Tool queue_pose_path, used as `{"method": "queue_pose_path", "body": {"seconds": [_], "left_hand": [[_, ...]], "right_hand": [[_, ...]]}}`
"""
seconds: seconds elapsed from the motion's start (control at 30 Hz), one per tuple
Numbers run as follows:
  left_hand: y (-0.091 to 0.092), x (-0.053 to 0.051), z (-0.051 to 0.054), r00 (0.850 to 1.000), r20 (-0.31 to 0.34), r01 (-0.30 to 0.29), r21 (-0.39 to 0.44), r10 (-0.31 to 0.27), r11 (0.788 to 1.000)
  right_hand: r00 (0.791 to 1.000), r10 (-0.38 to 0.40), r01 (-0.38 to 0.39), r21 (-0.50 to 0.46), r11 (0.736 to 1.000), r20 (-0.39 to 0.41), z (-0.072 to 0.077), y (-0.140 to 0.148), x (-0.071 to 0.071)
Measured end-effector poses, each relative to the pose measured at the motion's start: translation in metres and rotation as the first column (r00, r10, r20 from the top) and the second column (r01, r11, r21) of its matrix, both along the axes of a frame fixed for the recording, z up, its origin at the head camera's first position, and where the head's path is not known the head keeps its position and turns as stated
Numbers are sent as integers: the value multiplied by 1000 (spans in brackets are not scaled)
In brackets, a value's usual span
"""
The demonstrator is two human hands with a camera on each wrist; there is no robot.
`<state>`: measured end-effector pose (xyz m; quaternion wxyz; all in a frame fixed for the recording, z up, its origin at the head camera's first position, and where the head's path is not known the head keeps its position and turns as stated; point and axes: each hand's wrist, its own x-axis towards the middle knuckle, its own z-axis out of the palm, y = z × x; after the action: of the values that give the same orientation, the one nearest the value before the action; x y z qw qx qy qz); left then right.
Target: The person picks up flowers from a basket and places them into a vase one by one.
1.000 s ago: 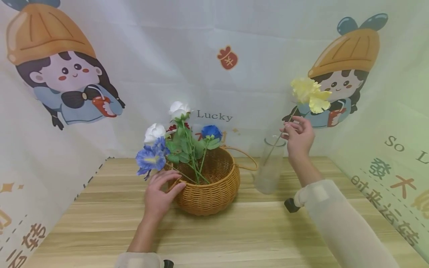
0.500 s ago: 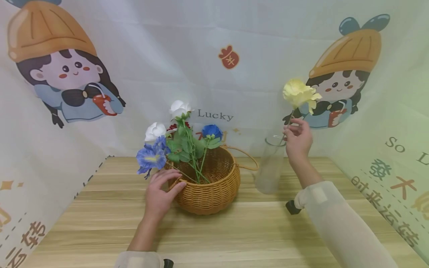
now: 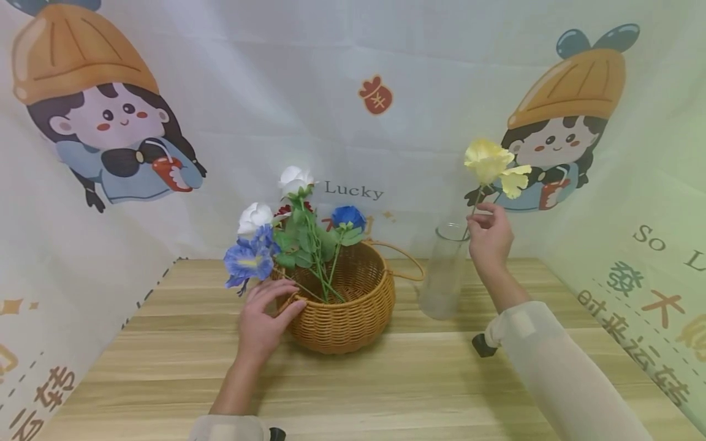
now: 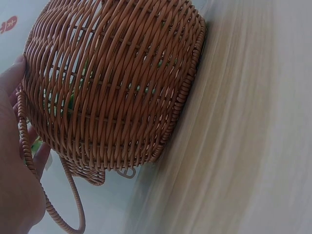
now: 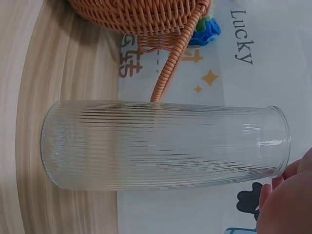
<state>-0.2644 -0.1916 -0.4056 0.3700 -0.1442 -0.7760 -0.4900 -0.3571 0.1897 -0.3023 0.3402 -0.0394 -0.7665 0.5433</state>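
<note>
A yellow artificial flower [image 3: 488,162] stands upright in my right hand [image 3: 491,239], which pinches its thin stem between thumb and fingers. Just left of that hand is a tall clear ribbed glass vase [image 3: 443,275], upright on the table. The stem's lower part meets the vase rim at its right side; whether its end is inside I cannot tell. My left hand [image 3: 265,318] holds the rim of a brown wicker basket [image 3: 342,327] at its left, thumb and fingers about the edge. In the left wrist view the woven basket wall [image 4: 112,83] fills much of the picture.
Artificial flowers lean in the basket: white roses [image 3: 296,180], a blue rose [image 3: 349,217], a purple-blue iris [image 3: 248,260] and a partly hidden red bloom. The basket's loop handle [image 3: 405,257] reaches toward the vase. A printed cloth backdrop [image 3: 276,92] encloses the wooden table [image 3: 353,392].
My right hand has shifted slightly, ending a little lower, and the yellow flower has moved left and down and turned. The left hand and basket stay put.
</note>
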Motion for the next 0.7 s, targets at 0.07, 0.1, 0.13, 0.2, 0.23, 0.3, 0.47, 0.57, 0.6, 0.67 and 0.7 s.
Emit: {"method": "queue_pose_path", "body": {"seconds": [0.07, 0.1, 0.13, 0.2, 0.23, 0.3, 0.47, 0.57, 0.6, 0.67, 0.7], "left_hand": [[0, 1, 0, 1000, -3, -1, 1, 1, 1000], [0, 1, 0, 1000, -5, -2, 2, 2, 1000], [0, 1, 0, 1000, -7, -3, 1, 3, 1000], [0, 2, 0, 1000, -11, -4, 2, 4, 1000], [0, 2, 0, 1000, -13, -4, 2, 4, 1000], [1, 1, 0, 1000, -16, -5, 0, 5, 1000], [0, 1, 0, 1000, -8, -10, 0, 10, 1000], [1, 1, 0, 1000, -2, -8, 3, 8, 1000], [1, 1, 0, 1000, -3, -7, 5, 7, 1000], [1, 1, 0, 1000, -8, -4, 6, 4, 1000], [1, 1, 0, 1000, -12, -2, 6, 2, 1000]], "right_hand": [[1000, -5, 5, 9, 1000, 3, -1, -1, 0], [1000, -9, 9, 17, 1000, 4, -1, -1, 0], [1000, -11, 11, 21, 1000, 6, -1, -1, 0], [1000, -13, 12, 24, 1000, 14, -2, -2, 0], [1000, -14, 14, 23, 1000, 16, -2, -2, 0], [999, -21, 20, 24, 1000, 25, -3, -2, 0], [999, -25, 24, 16, 1000, 41, -2, -3, 1], [998, -15, 13, 23, 1000, 63, -2, -3, 3], [997, -11, 9, 26, 1000, 74, -2, -4, 3], [995, -7, 3, 36, 999, 97, -1, -5, 4], [994, -5, 1, 40, 999, 107, -1, -5, 4]]}}
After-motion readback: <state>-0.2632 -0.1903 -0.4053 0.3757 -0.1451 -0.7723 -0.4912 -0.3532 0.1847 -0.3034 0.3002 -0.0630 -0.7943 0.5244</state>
